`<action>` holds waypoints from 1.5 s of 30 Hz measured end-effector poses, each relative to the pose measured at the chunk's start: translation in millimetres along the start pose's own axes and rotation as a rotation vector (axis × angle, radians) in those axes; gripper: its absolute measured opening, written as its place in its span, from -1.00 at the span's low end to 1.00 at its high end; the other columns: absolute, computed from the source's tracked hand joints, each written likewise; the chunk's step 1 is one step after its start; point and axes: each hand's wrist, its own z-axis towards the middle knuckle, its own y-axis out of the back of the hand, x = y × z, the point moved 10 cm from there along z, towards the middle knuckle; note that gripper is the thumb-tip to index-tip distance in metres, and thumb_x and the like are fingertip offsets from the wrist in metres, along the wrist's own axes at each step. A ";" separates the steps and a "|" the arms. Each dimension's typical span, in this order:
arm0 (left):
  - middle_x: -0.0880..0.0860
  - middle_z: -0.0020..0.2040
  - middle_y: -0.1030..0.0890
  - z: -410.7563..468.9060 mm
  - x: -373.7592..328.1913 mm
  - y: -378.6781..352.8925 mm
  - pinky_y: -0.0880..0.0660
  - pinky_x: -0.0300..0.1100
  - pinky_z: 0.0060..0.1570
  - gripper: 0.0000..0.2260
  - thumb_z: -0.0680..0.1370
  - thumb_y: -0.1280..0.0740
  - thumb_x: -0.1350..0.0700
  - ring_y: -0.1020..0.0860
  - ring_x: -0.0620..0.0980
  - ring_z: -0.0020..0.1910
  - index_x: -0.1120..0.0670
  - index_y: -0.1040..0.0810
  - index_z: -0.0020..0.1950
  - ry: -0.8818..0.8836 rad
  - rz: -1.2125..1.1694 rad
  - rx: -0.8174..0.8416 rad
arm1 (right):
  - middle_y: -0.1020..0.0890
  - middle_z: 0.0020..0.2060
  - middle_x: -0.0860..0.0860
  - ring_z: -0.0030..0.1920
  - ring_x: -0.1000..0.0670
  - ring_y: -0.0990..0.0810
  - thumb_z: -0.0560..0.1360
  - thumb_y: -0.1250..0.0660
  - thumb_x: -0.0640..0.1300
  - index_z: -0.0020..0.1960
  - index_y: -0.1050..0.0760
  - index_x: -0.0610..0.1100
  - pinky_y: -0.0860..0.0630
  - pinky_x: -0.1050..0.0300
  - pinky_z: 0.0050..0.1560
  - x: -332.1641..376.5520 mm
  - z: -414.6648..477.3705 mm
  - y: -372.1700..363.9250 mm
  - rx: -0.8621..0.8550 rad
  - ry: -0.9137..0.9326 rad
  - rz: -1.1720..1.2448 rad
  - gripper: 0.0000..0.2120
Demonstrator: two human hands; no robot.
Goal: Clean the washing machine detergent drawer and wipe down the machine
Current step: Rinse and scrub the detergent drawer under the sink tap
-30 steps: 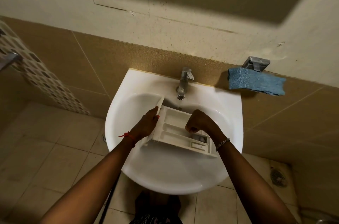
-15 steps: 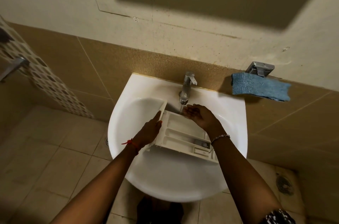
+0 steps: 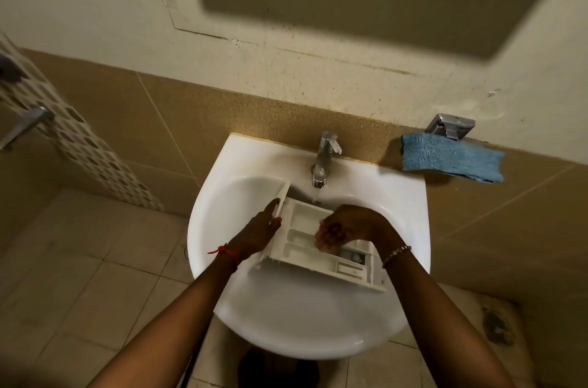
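Noted white detergent drawer (image 3: 302, 219) lying slantwise inside the sink (image 3: 286, 333) bowl, just below the tap (image 3: 324, 158), compartments facing up, front panel toward the sink's left rim. Left grip (image 3: 257, 232) closed on that panel end, fingers round its edge. Right grip (image 3: 346, 228) over the drawer's middle compartments, fingers curled down into them and blurred; cannot tell whether holding anything. Faint streak of water under the spout. Red thread (image 3: 222, 251) on left wrist, bead bracelet (image 3: 396, 255) on right. Blue cloth (image 3: 451, 160) hanging on the wall right of the sink, just under a metal fitting (image 3: 450, 127). Beige tiled floor (image 3: 95, 276) below the sink.
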 end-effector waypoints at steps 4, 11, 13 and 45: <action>0.20 0.40 -0.26 -0.3 1.4 0.8 -0.29 0.06 0.35 -0.52 0.63 -0.08 0.08 -0.31 0.18 0.35 0.03 0.01 0.51 0.014 -0.054 0.030 | -0.61 -0.39 -0.10 -0.39 -0.02 -0.58 0.52 -0.29 -0.21 -0.11 -0.54 -0.33 -0.53 0.17 -0.29 -16.9 -22.3 62.0 -0.422 0.020 -0.293 -0.83; 0.12 0.25 -0.33 -5.6 1.5 7.8 -0.51 -0.15 -0.08 -0.54 0.60 -0.17 0.16 -0.39 0.04 0.13 -0.02 -0.09 0.46 0.043 -0.189 0.053 | -0.46 -0.32 -0.11 -0.35 -0.02 -0.45 0.45 -0.35 -0.32 0.06 -0.44 -0.26 -0.40 0.19 -0.40 -56.7 -40.9 98.8 -0.713 0.175 -0.009 -0.80; 0.12 0.24 -0.34 -8.7 2.4 9.9 -0.52 -0.12 -0.08 -0.54 0.59 -0.19 0.17 -0.42 0.08 0.14 -0.03 -0.12 0.44 0.045 -0.228 0.051 | -0.43 -0.36 -0.10 -0.35 -0.01 -0.42 0.46 -0.35 -0.33 0.01 -0.43 -0.25 -0.40 0.16 -0.37 -63.5 -40.8 93.9 -0.688 0.205 0.129 -0.83; 0.05 0.19 -0.44 -31.3 20.0 32.4 -0.49 -0.29 -0.08 -0.38 0.23 -0.24 0.62 -0.37 -0.02 0.20 0.11 -0.35 0.15 -0.157 -0.283 -0.133 | -0.59 -0.11 -0.24 -0.13 -0.15 -0.57 0.44 -0.02 -0.57 -0.19 -0.52 -0.40 -0.63 0.14 -0.19 -79.0 -69.7 84.0 -0.532 0.502 0.680 -0.69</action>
